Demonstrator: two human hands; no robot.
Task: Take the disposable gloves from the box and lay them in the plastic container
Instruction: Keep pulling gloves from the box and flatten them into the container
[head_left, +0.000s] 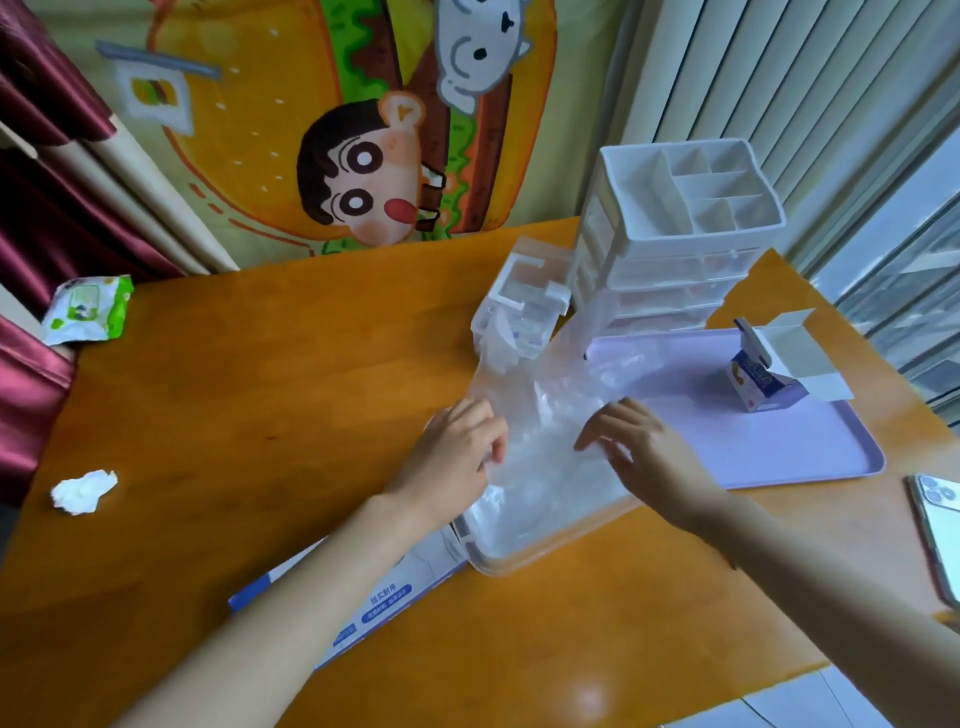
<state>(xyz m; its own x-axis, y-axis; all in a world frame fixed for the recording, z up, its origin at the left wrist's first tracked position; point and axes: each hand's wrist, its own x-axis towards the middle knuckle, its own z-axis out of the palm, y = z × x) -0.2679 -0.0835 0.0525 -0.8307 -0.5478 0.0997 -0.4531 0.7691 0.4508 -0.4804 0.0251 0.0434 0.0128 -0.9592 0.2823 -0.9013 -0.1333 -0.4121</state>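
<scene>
Left hand (457, 452): fingers bent over the left edge of the gloves (550, 467); it appears to pinch the film there.
Right hand (641, 441): fingers loosely spread, tips resting on the right side of the stack, curled round nothing.
Gloves: a clear, crinkled stack between the two hands. The near end lies in the plastic container (545, 558). The far end trails up and out past its rim towards a clear clip-lid box (519, 312).
Plastic container: shallow and see-through, on the table (260, 389), its right side overlapping the lilac tray (779, 447).
Box: the blue and white glove box (395, 592) lies flat under the left forearm, touching the container's left side.
Risk, overhang: the far end is outside the rim, so it would likely stay draped over the edge unless folded or pushed in.
Risk, slip: thin film slides on itself, so an uneven press from one hand could fan the stack sideways.
Risk, cling: sheets may stick to fingers and lift out as a hand withdraws.
Risk, shifting base: the light container, half on the tray's lip, could skid or tip under a push.
Risk, neighbours: the clip-lid box and the white drawer organiser (675, 260) stand just beyond, so a forward sweep could knock them.
</scene>
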